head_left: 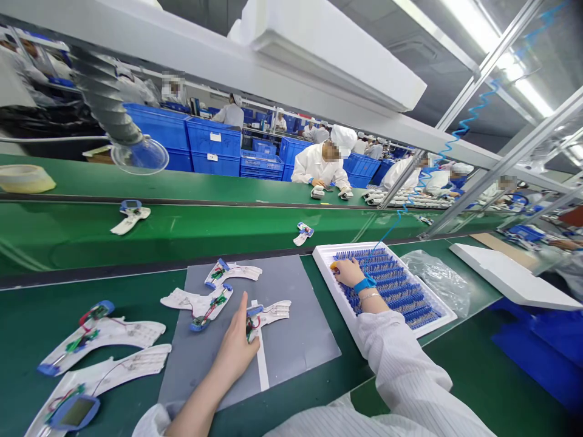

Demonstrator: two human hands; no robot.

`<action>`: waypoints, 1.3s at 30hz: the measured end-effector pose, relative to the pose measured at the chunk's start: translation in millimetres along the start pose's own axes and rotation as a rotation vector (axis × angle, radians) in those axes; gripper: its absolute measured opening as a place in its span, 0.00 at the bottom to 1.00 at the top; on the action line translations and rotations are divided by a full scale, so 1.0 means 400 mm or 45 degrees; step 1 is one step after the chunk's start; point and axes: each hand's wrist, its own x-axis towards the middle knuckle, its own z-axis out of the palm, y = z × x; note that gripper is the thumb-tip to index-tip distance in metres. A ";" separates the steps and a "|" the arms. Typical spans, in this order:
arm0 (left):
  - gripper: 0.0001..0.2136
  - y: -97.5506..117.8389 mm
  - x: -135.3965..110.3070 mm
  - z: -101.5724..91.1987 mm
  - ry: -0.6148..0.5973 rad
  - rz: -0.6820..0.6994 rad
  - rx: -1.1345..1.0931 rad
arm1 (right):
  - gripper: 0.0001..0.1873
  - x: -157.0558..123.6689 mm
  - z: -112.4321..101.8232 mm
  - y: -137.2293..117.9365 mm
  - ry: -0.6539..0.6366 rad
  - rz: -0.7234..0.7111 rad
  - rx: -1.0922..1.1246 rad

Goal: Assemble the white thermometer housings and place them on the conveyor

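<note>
My left hand [237, 337] rests on a grey mat [300, 340], fingers stretched out and thumb apart, against a white curved plastic housing half [276, 311] with a circuit board and red wires. Part of that housing is hidden behind the hand. My right hand [350, 272], with a blue wristband, reaches into a white foam tray [334, 297] filled with rows of small blue-topped parts [387, 282]. Its fingers are closed together at the tray's far left corner, a yellow cover on one fingertip; what they pinch is hidden.
More opened housings lie on the mat and to its left, one with a display [76, 413]. Two units sit on the green conveyor belt [218, 233]. Right of the tray are a clear plastic bag [439, 279] and a white foam lid [510, 276]. A co-worker [324, 161] sits opposite.
</note>
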 end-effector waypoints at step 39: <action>0.40 -0.001 0.001 0.000 -0.021 -0.009 0.008 | 0.17 -0.055 -0.031 0.041 0.150 -0.032 0.120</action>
